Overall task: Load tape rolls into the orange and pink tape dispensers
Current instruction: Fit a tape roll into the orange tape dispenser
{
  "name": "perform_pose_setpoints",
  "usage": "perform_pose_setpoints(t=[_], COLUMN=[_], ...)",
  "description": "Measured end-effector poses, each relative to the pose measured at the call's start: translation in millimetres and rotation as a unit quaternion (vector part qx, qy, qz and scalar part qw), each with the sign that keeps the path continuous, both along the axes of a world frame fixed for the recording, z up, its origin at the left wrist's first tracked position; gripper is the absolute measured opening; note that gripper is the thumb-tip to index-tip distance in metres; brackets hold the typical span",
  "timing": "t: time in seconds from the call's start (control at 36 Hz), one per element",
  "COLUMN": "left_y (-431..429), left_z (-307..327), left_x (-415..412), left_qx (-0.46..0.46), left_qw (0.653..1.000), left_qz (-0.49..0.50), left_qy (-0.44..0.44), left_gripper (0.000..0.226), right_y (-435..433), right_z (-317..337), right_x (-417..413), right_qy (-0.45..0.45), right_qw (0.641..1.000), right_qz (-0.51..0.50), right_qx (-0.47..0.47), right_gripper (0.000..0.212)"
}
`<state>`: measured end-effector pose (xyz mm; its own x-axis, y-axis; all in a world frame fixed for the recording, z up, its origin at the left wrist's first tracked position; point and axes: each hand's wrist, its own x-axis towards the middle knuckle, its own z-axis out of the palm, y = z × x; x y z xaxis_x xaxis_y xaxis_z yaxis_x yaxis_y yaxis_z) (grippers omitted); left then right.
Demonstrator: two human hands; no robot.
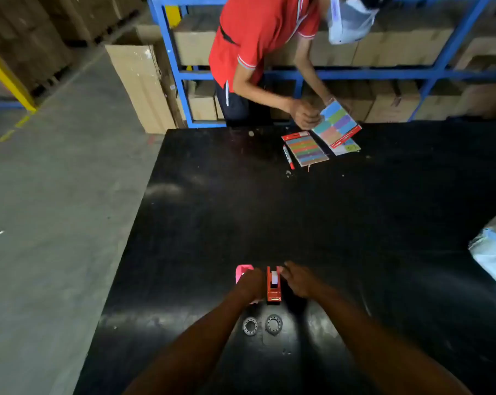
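Observation:
An orange tape dispenser (274,289) stands on the black table (355,223), with a white tape roll (274,277) sitting in its well. My right hand (296,279) rests against its right side, fingertips at the far end. Left of it, a pink tape dispenser (242,271) is mostly covered by my left hand (251,283), which grips it. Two grey ring-shaped tape cores (250,326) (273,324) lie flat on the table just nearer to me than the dispensers.
Across the table a person in a red shirt (258,38) handles a coloured sticky-note pack (336,127); another pack (305,148) and a red marker (288,157) lie nearby. A white plastic bag (494,252) sits at the right edge. Blue shelving with cartons stands behind.

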<state>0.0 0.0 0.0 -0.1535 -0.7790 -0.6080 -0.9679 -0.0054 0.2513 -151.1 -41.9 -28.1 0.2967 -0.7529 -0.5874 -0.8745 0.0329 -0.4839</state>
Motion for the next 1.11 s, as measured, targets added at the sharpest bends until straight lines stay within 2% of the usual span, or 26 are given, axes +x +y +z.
perform_pose_setpoints(t=[0.14,0.25,0.31,0.36,0.44,0.53,0.61,0.75,0.86,0.97,1.03,1.11], left_y=[-4.0,-4.1,-2.3,-1.0,1.4,3.7,6.9,24.8,37.8,47.4,50.1,49.7], left_z=[-12.7,-23.5,-27.7,-28.6,-24.4,-18.9,-6.9,12.5,22.9,27.9,25.9,18.7], left_x=[-4.7,-9.1,-11.2,-13.4,-14.2,-15.2,-16.3,-21.2,-22.2,-16.9,-12.6,-10.6], left_qx=[0.037,0.030,0.016,0.016,0.007,0.019,0.042,0.012,0.025,0.008,-0.001,-0.008], left_qw=[0.993,0.982,0.981,0.969,0.955,0.949,0.927,0.897,0.866,0.829,0.835,0.866], left_qz=[0.087,0.134,0.136,0.166,0.210,0.207,0.246,0.268,0.296,0.355,0.368,0.354], left_qy=[0.065,0.128,0.136,0.180,0.212,0.238,0.281,0.352,0.403,0.431,0.410,0.353], left_gripper=[0.052,0.040,0.034,0.030,0.029,0.029,0.046,0.021,0.026,0.021,0.024,0.027], right_y=[10.0,18.8,23.0,25.6,26.4,28.9,35.4,51.0,56.6,55.3,52.6,50.5], right_z=[-15.4,-21.4,-23.4,-22.2,-17.1,-11.0,-3.0,10.7,16.4,23.5,26.2,25.5], right_x=[5.4,9.9,9.8,9.2,5.0,-1.4,-6.9,-15.7,-19.7,-26.7,-34.3,-44.1], right_qy=[-0.052,-0.081,-0.107,-0.129,-0.156,-0.180,-0.198,-0.240,-0.246,-0.245,-0.241,-0.236], right_qw=[0.998,0.995,0.990,0.986,0.979,0.973,0.968,0.957,0.959,0.952,0.949,0.949], right_qz=[-0.041,-0.062,-0.087,-0.108,-0.134,-0.144,-0.156,-0.158,-0.131,-0.161,-0.173,-0.179], right_qx=[-0.005,-0.003,-0.007,-0.016,-0.013,0.001,-0.005,-0.034,-0.051,-0.090,-0.103,-0.106], right_gripper=[0.049,0.039,0.039,0.040,0.038,0.035,0.037,0.038,0.032,0.032,0.031,0.030])
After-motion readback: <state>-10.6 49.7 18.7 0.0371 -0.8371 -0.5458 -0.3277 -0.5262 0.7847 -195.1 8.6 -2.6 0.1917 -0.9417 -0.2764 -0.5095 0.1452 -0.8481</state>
